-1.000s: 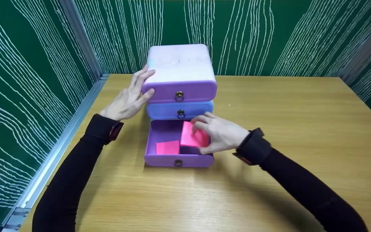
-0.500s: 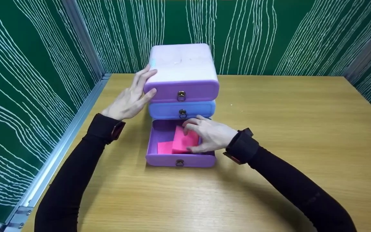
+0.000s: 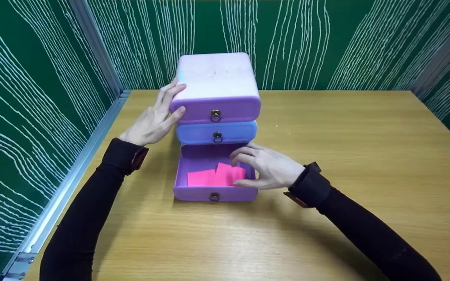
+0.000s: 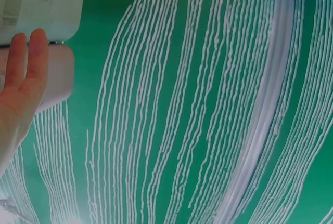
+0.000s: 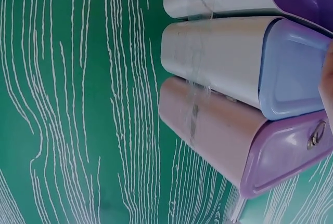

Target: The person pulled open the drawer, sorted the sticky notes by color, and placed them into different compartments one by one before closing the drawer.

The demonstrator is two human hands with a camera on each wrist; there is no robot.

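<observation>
A stacked unit of three small drawers stands at the table's middle in the head view. The top drawer point(image 3: 197, 111) is purple, the middle drawer point(image 3: 197, 133) is blue, both pushed in. Pulled out at the bottom is a purple drawer point(image 3: 193, 194) with two bright pink squarish pieces lying inside; the left piece point(image 3: 200, 178) sits beside the right piece point(image 3: 225, 174). My right hand point(image 3: 270, 168) hovers over the drawer's right side, thumb and fingers spread apart near the right piece. My left hand point(image 3: 152, 121) rests against the top unit's left side, fingers straight, thumb at its front edge.
The wooden table point(image 3: 346, 156) extends to the right and front of the drawers. A green wall point(image 3: 295, 47) with white wavy lines stands behind, and another closes the left side along a metal rail point(image 3: 80, 171). Clear tape point(image 5: 195, 52) runs down the unit's side.
My right hand lowers the pink piece it held into the bottom drawer, beside the other one, lets go and draws back slightly right. My left hand stays at the top unit.
</observation>
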